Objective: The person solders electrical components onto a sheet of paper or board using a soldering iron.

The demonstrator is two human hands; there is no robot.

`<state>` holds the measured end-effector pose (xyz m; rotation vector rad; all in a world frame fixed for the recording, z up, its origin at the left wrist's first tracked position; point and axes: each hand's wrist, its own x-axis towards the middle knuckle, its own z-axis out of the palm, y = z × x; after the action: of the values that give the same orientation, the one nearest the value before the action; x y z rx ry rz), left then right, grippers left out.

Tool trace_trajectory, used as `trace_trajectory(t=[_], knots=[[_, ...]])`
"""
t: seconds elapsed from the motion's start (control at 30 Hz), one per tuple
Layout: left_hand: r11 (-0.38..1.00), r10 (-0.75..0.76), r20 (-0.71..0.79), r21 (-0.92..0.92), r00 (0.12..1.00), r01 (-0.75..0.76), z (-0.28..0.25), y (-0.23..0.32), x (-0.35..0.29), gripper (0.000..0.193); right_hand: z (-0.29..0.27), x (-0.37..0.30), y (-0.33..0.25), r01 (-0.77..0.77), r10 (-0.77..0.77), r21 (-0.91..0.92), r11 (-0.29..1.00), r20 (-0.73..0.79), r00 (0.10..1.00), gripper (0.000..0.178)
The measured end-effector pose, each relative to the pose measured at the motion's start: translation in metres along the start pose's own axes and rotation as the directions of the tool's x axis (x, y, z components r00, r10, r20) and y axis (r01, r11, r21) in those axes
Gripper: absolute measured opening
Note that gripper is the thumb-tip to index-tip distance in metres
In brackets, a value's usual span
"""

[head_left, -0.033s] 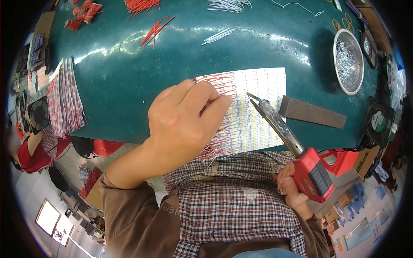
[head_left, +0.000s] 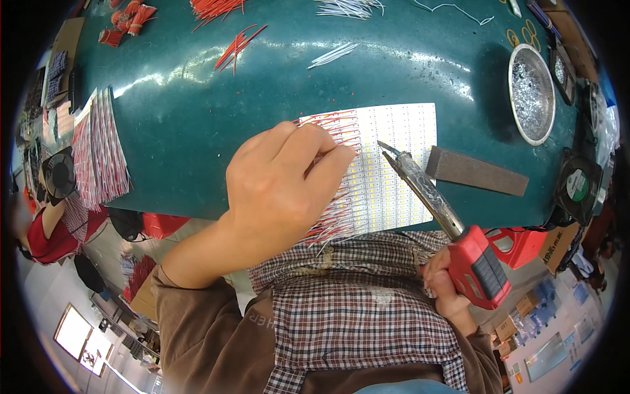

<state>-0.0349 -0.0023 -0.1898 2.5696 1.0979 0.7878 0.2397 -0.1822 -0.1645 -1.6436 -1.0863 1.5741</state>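
Observation:
A white sheet of LED strips point(head_left: 407, 164) lies near the table's front edge, rows of small yellow chips across it. Red and white wires point(head_left: 328, 226) stick out along its left side. Over that wired side sits my left hand point(head_left: 282, 174), closed with the fingers pinched downward; whatever is between the fingertips is hidden beneath the hand. My right hand point(head_left: 446, 289) is wrapped round the red handle of a soldering gun point(head_left: 479, 266), low at the right. The gun's dark tip points up and left, over the middle of the sheet, beside the wire ends.
A dark grey bar point(head_left: 478, 172) rests right of the sheet, with a metal bowl point(head_left: 553, 98) of silvery bits beyond. Small fans stand at both sides, one at right point(head_left: 577, 184). Finished wired strips point(head_left: 102, 154) lie left. Loose red wires point(head_left: 239, 47) and white wires point(head_left: 333, 55) lie farther back.

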Motion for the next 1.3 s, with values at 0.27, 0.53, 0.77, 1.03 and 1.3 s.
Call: trace_trajectory(t=[0.27,0.53,0.77,1.03,1.3], knots=[[1.0,-0.014,0.048,0.023,0.999,0.013,-0.007,0.008,0.001,0.035,-0.007,-0.007,0.005,-0.012,0.016,-0.085,0.996,0.046,0.999,0.033],[1.0,0.027,-0.012,0.001,1.0,-0.027,-0.018,0.01,0.007,0.035,-0.003,-0.01,0.008,0.037,-0.038,-0.083,0.996,-0.012,0.999,0.042],[0.996,0.068,0.03,0.053,0.997,-0.069,0.0,0.002,-0.005,0.024,-0.007,-0.003,0.006,0.1,-0.094,-0.096,0.99,0.07,0.993,0.038],[0.998,0.067,0.013,0.001,0.998,-0.067,0.002,0.002,-0.003,0.031,-0.008,-0.006,0.008,0.035,-0.037,-0.247,0.968,0.0,0.999,0.016],[0.998,0.063,0.006,0.021,0.998,-0.063,0.002,0.002,-0.005,0.031,-0.007,-0.002,0.005,0.023,-0.022,-0.219,0.976,0.009,1.0,0.017]])
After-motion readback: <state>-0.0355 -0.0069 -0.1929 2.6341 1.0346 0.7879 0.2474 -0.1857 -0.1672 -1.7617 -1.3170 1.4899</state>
